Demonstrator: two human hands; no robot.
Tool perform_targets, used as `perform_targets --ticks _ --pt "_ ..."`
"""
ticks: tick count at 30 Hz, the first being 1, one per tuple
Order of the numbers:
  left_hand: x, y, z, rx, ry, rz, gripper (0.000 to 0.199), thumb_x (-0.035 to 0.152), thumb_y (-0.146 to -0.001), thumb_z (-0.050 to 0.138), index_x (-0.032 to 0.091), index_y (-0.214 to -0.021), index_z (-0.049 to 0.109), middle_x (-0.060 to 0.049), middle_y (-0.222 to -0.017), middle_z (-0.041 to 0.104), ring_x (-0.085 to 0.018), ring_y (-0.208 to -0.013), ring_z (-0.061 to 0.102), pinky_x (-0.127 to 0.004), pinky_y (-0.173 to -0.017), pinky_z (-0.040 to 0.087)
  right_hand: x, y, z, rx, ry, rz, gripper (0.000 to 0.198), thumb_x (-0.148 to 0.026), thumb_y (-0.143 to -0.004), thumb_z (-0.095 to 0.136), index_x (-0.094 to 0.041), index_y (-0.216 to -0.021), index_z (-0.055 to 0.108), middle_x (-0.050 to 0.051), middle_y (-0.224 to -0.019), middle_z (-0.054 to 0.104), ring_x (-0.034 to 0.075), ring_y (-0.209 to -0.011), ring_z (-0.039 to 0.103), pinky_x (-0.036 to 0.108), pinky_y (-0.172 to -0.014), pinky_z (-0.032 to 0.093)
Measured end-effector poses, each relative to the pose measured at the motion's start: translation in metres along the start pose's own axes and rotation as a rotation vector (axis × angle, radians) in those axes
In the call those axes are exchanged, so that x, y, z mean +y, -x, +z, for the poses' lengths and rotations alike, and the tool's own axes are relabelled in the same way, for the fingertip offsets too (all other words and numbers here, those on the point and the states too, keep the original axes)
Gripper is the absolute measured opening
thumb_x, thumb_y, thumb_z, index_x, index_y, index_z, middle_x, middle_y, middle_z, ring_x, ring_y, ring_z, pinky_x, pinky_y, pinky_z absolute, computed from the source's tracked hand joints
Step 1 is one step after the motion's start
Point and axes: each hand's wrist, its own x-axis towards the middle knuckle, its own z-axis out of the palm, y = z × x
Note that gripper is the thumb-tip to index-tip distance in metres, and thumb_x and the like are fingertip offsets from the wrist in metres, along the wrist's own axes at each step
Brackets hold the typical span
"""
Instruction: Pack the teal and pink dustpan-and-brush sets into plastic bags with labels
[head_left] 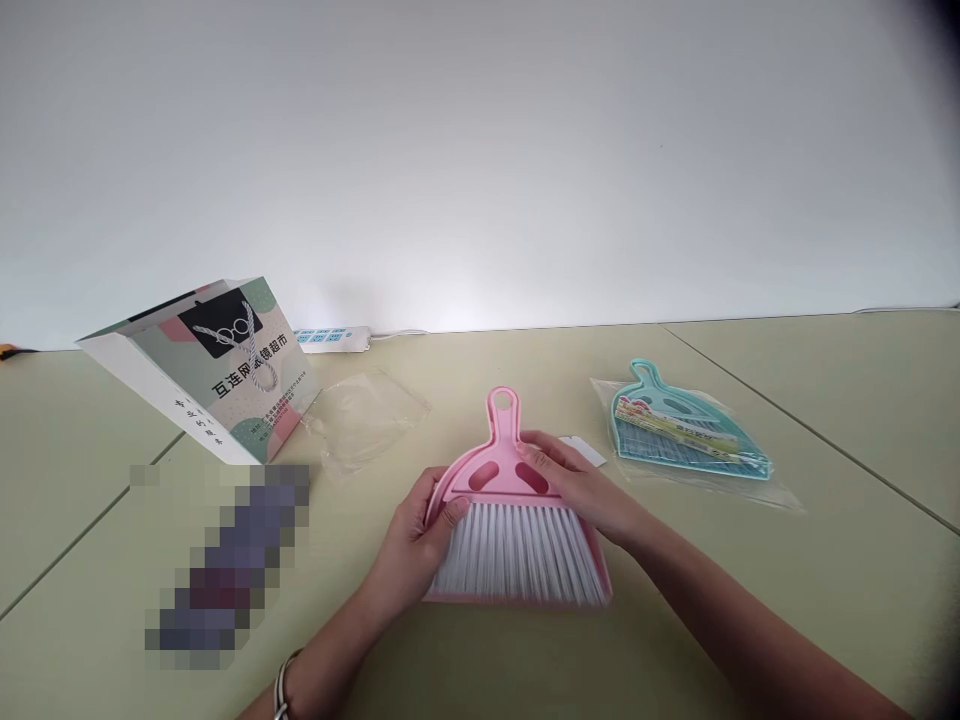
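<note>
The pink hand brush (510, 535) and matching dustpan (598, 558), right of the paper shopping bag (187, 370), could slip apart if the left hand (420, 540), clamped on their left edge, or right hand (566, 478), clamped beside the handle, loosened. The pale bristles fan out evenly. Farther right of the bag lies a bagged turquoise dustpan set (675, 448).

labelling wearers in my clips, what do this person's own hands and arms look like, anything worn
The left hand and right hand are ungloved, with no ring showing. No sleeve covers the visible left forearm or right forearm. A thin, light-toned bracelet circles the left one; none shows on the right.
</note>
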Motion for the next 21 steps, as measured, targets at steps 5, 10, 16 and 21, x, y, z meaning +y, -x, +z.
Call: perform_targets --ticks 5,10,16,21 --pt "-0.006 0.003 -0.003 -0.153 -0.112 -0.101 0.027 0.045 -0.086 0.046 0.02 -0.095 0.049 0.001 -0.082 0.058 -0.016 -0.077 0.052 -0.026 -0.07 0.041 0.001 0.0 0.005 -0.094 0.148 -0.032 0.042 -0.057 -0.085 0.043 -0.02 -0.065 0.046 -0.002 -0.066 0.047 0.014 -0.063 0.045 0.028 -0.06 0.037" --pt "-0.008 0.002 -0.002 -0.15 -0.158 -0.131 0.033 0.049 -0.086 0.044 0.019 -0.094 0.054 0.0 -0.086 0.061 -0.017 -0.081 0.054 -0.026 -0.072 0.042 0.005 0.003 0.01 -0.165 0.159 -0.034 0.04 -0.056 -0.086 0.042 -0.02 -0.072 0.05 -0.001 -0.071 0.051 0.015 -0.069 0.047 0.028 -0.065 0.039" --pt "-0.003 0.0 0.0 -0.182 -0.176 -0.056 0.039 0.045 -0.089 0.039 0.018 -0.109 0.06 -0.003 -0.097 0.067 -0.019 -0.09 0.058 -0.028 -0.08 0.042 -0.002 0.006 0.01 -0.208 -0.097 0.074 0.04 -0.057 -0.082 0.05 -0.018 -0.089 0.056 0.002 -0.083 0.056 0.016 -0.077 0.053 0.027 -0.068 0.043" --pt "-0.002 0.001 0.0 -0.175 -0.23 -0.069 0.039 0.044 -0.09 0.038 0.016 -0.099 0.064 -0.003 -0.088 0.067 -0.019 -0.083 0.058 -0.026 -0.074 0.041 0.0 0.007 0.019 -0.074 -0.071 0.055 0.039 -0.057 -0.081 0.051 -0.018 -0.081 0.053 0.0 -0.077 0.052 0.014 -0.073 0.049 0.026 -0.065 0.041"
